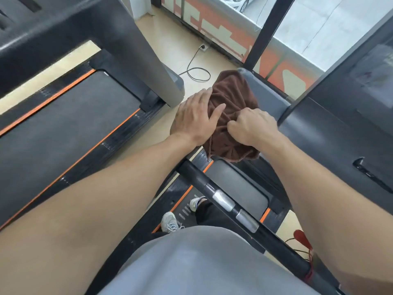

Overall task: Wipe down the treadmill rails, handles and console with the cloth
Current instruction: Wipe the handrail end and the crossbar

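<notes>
Brown cloth (231,116) bunched over the grey upright (265,96) of the treadmill. Left hand (197,118) lies flat on it, fingers straight; right hand (253,126) clenches a fold of it. Black handlebar (225,201) with two silver sensor plates crosses in front of the torso. Neighbouring treadmill belt (70,128) to the left; power cable (197,69) loops on the floor beyond.

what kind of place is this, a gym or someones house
Most likely a gym: two treadmills stand side by side, one at left and the one being wiped with the cloth. Big street-side windows with orange lettering suggest a commercial space.
</notes>
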Demonstrator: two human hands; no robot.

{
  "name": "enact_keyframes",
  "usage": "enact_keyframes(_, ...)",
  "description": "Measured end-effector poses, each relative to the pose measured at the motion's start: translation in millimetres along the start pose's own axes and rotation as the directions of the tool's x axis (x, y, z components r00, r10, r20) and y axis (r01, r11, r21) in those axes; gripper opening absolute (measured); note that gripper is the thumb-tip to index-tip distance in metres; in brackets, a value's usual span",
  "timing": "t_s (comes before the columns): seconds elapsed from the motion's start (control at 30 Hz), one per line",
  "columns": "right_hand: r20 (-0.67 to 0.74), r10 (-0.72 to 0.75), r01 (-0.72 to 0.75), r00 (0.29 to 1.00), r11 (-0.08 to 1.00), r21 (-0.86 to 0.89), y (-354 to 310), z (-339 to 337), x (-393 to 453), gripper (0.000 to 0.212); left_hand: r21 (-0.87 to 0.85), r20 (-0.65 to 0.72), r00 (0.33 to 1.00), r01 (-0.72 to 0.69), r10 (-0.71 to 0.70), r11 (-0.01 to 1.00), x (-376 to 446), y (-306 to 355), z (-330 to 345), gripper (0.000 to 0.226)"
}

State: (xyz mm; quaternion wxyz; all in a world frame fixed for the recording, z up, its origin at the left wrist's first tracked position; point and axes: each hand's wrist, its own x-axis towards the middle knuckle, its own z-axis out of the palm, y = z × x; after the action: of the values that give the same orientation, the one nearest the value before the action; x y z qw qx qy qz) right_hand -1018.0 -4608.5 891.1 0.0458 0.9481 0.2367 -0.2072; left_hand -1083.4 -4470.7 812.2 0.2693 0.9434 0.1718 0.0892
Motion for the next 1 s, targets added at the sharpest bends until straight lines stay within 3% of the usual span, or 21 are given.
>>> enact_keyframes(0.1, 0.018, -0.015, 0.018, 1.0, 0.991, -0.135, 8.0, -9.2, -8.1, 0.03, 0.017, 0.027, 1.0, 0.017, -0.017, 1.0, -0.4, -0.2, 1.9, 0.073)
enact_keyframes(0.2, 0.156, 0.021, 0.024, 0.987, 0.96, -0.279, 3.3, -14.3, -7.5, 0.03, 0.015, 0.033, 0.998, 0.054, -0.054, 0.998, -0.6, -1.8, 2.7, 0.076)
enact_keyframes(0.27, 0.234, 0.061, 0.009, 0.97, 0.958, -0.288, -3.0, -7.6, -1.5, 0.038, 0.022, 0.021, 0.998, 0.054, -0.055, 0.998, -1.1, -1.9, 2.8, 0.075)
enact_keyframes(0.33, 0.208, 0.081, -0.022, 0.975, 0.962, -0.271, -5.8, 4.5, 0.1, 0.049, 0.011, 0.011, 0.999, 0.047, -0.047, 0.999, -0.8, -1.3, 2.6, 0.073)
enact_keyframes(0.5, -0.102, -0.056, 0.046, 0.993, 0.994, -0.097, 1.4, 16.8, -7.2, 0.023, 0.002, 0.027, 0.999, 0.024, -0.024, 1.0, 0.4, 0.8, 2.7, 0.08)
enact_keyframes(0.6, -0.134, -0.04, 0.05, 0.99, 0.996, 0.073, 7.8, 13.8, -16.0, 0.019, 0.044, 0.097, 0.983, 0.154, -0.157, 0.987, 1.6, 2.5, 0.7, 0.094)
enact_keyframes(0.67, -0.12, -0.052, 0.062, 0.991, 0.994, 0.086, 10.3, 18.5, -23.2, 0.024, 0.09, 0.11, 0.97, 0.207, -0.217, 0.974, 3.1, 1.1, 0.0, 0.086)
enact_keyframes(0.77, -0.139, 0.002, 0.041, 0.99, 0.952, 0.304, 14.8, 27.2, -32.2, 0.036, 0.014, -0.004, 1.0, 0.011, -0.011, 1.0, -0.8, 0.3, 1.1, 0.046)
enact_keyframes(0.87, -0.222, 0.137, 0.044, 0.965, 0.753, 0.656, 18.5, 32.2, -34.6, 0.03, -0.045, -0.076, 0.969, -0.237, 0.234, 0.97, -7.4, -3.4, 0.9, 0.03)
enact_keyframes(0.93, -0.185, 0.18, 0.012, 0.966, 0.684, 0.729, 16.0, 36.1, -42.9, 0.06, -0.16, -0.075, 0.972, -0.233, 0.223, 0.959, -13.7, -2.9, -2.5, 0.029)
enact_keyframes(1.0, -0.155, 0.15, -0.01, 0.976, 0.749, 0.663, 9.1, 44.5, -52.8, 0.082, -0.346, -0.008, 0.994, -0.104, 0.108, 0.932, -28.6, 9.0, -9.1, 0.026)
